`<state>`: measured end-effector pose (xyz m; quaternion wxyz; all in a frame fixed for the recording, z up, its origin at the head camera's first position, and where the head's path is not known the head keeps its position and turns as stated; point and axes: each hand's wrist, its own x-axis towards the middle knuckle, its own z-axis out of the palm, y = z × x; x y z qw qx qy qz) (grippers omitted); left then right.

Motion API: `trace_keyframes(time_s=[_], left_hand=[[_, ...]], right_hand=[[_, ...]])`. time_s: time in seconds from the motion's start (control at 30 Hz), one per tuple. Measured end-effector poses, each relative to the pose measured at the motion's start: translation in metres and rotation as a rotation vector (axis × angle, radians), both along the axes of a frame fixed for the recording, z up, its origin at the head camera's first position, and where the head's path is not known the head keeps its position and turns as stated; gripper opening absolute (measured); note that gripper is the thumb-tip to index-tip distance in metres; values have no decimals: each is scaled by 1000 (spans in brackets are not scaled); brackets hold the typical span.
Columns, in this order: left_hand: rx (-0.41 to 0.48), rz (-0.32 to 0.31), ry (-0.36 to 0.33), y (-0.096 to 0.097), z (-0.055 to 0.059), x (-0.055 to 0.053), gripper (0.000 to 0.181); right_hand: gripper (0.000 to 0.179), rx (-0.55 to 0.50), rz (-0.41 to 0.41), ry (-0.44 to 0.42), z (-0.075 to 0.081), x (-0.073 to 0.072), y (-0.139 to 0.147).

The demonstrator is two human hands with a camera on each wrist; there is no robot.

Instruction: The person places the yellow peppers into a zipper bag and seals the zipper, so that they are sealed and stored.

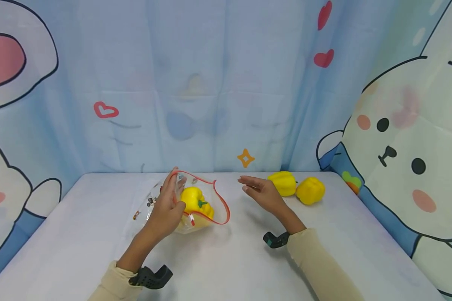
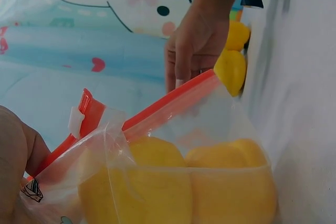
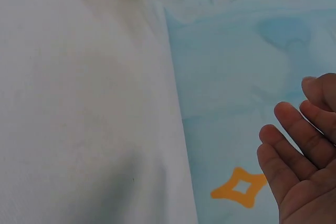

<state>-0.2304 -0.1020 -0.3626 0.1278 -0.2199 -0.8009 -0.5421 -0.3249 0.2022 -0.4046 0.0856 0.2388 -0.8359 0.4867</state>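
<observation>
My left hand (image 1: 168, 213) holds a clear zip bag (image 1: 220, 215) by its red-edged mouth, thumb on the near side. Inside the bag are yellow bell peppers (image 1: 191, 198), one showing a green stem; in the left wrist view at least two bell peppers (image 2: 231, 187) show through the plastic. A white slider (image 2: 76, 121) sits on the bag's red zip strip. My right hand (image 1: 263, 194) hovers above the table to the right of the bag, fingers extended and holding nothing. Beyond it lie two more yellow bell peppers, a left one (image 1: 282, 184) and a right one (image 1: 310, 190).
A white-covered table (image 1: 229, 267) carries everything. Behind it hangs a light blue curtain (image 1: 226, 83) printed with cartoon rabbits and hearts. A dark band with a camera (image 1: 152, 277) is on the left wrist, another camera (image 1: 276, 240) on the right.
</observation>
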Motion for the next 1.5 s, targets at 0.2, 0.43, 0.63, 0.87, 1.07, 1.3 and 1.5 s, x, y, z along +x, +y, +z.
trace_keyframes(time_s=[0.2, 0.43, 0.63, 0.87, 1.07, 1.3, 1.5], left_hand=[[-20, 19, 11, 0, -1, 0, 78], [-10, 13, 1, 0, -2, 0, 78], [-13, 13, -1, 1, -2, 0, 77], [-24, 9, -7, 3, -1, 0, 77], [-62, 50, -11, 2, 0, 1, 77], [-36, 35, -15, 1, -1, 2, 76], [-50, 47, -14, 1, -1, 1, 76]], right_hand=[[43, 69, 14, 5, 9, -1, 18], [45, 138, -15, 35, 20, -1, 44], [47, 130, -91, 31, 27, 2, 69], [54, 191, -213, -30, 25, 1, 90], [59, 208, -297, -70, 21, -8, 99], [70, 217, -329, -150, 15, -16, 101], [77, 236, -358, -198, 10, -23, 105]])
